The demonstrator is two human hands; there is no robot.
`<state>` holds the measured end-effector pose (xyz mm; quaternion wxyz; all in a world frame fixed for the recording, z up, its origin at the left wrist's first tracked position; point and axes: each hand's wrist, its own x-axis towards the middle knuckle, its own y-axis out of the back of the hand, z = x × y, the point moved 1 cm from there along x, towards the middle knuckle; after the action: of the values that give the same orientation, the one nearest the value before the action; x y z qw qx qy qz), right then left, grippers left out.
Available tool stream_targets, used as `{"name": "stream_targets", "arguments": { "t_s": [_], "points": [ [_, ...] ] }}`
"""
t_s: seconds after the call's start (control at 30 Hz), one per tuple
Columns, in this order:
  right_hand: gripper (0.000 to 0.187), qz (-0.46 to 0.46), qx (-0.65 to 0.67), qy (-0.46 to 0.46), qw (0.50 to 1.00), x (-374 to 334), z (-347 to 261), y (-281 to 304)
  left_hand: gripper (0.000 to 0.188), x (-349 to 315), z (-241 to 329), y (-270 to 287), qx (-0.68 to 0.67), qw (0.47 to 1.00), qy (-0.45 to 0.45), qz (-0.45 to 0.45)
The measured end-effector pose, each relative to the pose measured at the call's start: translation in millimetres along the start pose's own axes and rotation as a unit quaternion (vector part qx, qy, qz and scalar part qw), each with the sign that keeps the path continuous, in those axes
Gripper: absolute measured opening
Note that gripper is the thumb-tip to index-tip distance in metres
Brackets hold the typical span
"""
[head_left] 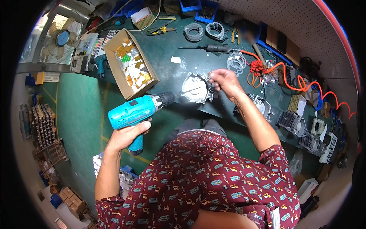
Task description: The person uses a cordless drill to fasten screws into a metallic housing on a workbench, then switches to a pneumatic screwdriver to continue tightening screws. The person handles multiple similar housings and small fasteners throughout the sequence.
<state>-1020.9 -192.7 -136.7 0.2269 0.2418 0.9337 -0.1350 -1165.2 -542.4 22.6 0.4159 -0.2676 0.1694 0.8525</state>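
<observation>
A teal cordless drill (131, 111) is gripped in my left hand (131, 134), its fingers wrapped round the handle. From its black chuck a long thin bit (189, 91) points right, over a round silver metal housing (195, 95) at the front edge of the bench. Whether the bit's tip touches the housing cannot be made out. My right hand (227, 83) is at the housing's upper right rim, thumb and fingers pinched together. What lies between those fingertips, if anything, is too small to name. A second metal housing (260, 105) lies right of it, partly behind my right forearm.
An open cardboard box (150, 84) of small pieces stands left of the housing on the green bench (167, 72). Behind lie an air screwdriver (217, 48) with a coiled orange hose (297, 86), pliers (161, 30) and ring-shaped parts (193, 32). Finned castings (291, 123) sit at right.
</observation>
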Motion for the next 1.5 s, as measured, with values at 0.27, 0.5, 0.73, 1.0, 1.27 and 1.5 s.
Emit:
{"name": "stream_targets", "arguments": {
  "t_s": [0.27, 0.5, 0.73, 1.0, 1.27, 1.5],
  "points": [
    [0.026, 0.2, -0.224, 0.201, 0.932, 13.3, 50.9, -9.6, 0.039, 31.2, 3.3, -18.4, 0.185, 0.981, -0.011, -0.051],
    [0.024, 0.223, -0.25, 0.234, 0.913, 14.1, 51.7, -21.6, 0.038, 43.2, 12.3, -25.6, 0.216, 0.973, -0.035, -0.076],
    [0.021, 0.243, -0.226, 0.212, 0.919, 19.4, 58.8, -24.9, 0.038, 38.0, -12.7, -30.2, 0.208, 0.977, -0.028, -0.048],
    [0.026, 0.265, -0.184, 0.144, 0.935, 16.6, 51.5, -31.7, 0.033, 34.5, -14.9, -43.4, 0.212, 0.972, -0.09, -0.034],
    [0.025, 0.274, -0.205, 0.144, 0.929, 15.2, 50.5, -34.8, 0.029, 39.5, -33.4, -39.3, -0.035, 0.996, 0.07, -0.046],
    [0.024, 0.275, -0.194, 0.154, 0.929, 12.7, 52.6, -49.3, 0.032, 35.9, 7.8, -69.8, 0.33, 0.928, -0.174, 0.011]
  ]
}}
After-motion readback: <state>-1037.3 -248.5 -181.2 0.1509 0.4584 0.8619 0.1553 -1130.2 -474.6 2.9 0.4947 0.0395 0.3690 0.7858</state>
